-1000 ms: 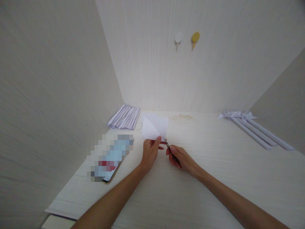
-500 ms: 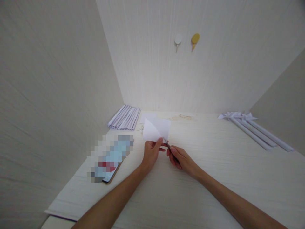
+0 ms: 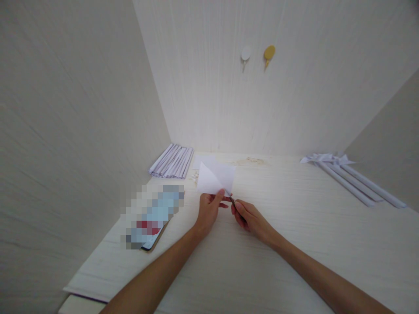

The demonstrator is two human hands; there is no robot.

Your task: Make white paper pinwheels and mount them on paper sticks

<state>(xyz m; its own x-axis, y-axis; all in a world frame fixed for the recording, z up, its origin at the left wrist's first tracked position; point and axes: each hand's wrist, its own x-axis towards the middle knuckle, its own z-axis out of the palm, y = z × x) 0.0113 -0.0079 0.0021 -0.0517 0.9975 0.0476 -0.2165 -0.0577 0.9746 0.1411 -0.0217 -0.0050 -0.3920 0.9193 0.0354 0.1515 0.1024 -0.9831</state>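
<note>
Centrally, left hand (image 3: 208,208) pinches folded paper (image 3: 214,178) above desk (image 3: 294,244); right hand (image 3: 251,216) closed on small scissors (image 3: 231,199), blades at paper's lower edge

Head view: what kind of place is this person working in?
Probably a home craft nook: a pale desk boxed in by panel walls, with folded strips, rolled paper sticks and two wall hooks. The hands snip paper.

Left hand (image 3: 208,210) pinches folded paper (image 3: 214,179); right hand (image 3: 250,218) holds scissors (image 3: 231,199).
</note>
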